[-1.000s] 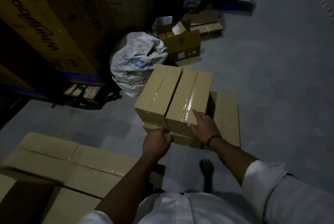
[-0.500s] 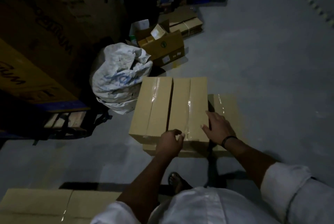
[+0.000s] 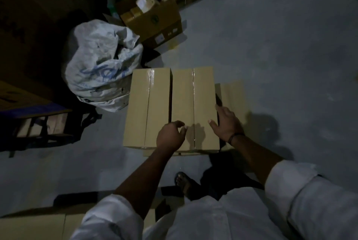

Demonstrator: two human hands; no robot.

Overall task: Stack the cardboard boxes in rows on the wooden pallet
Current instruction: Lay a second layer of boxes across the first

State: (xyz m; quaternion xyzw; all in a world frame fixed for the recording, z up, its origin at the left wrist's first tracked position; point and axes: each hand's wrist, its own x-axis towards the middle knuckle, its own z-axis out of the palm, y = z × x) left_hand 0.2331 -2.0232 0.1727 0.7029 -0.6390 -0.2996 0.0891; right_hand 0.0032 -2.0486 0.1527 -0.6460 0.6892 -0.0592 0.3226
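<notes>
Head view: two tan taped cardboard boxes (image 3: 149, 104) sit side by side atop a lower layer (image 3: 232, 94). The right grip (image 3: 226, 123) lies flat on the right box's edge; the left grip (image 3: 170, 137) hovers, relaxed, empty. Likely squaring the row; next, fetch another.

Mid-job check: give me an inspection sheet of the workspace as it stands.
Surface: grey floor; no pallet visible under the stack.
Job's things: left top box and right top box side by side, taped, on a lower box layer.
Clutter: white sack; open carton holding small boxes.
Hands: left hand loosely curled over right top box, contact unclear; right hand at its right edge, thumb on top.
Cables: nothing seen.
Surroundings: dim; more boxes near the person.
</notes>
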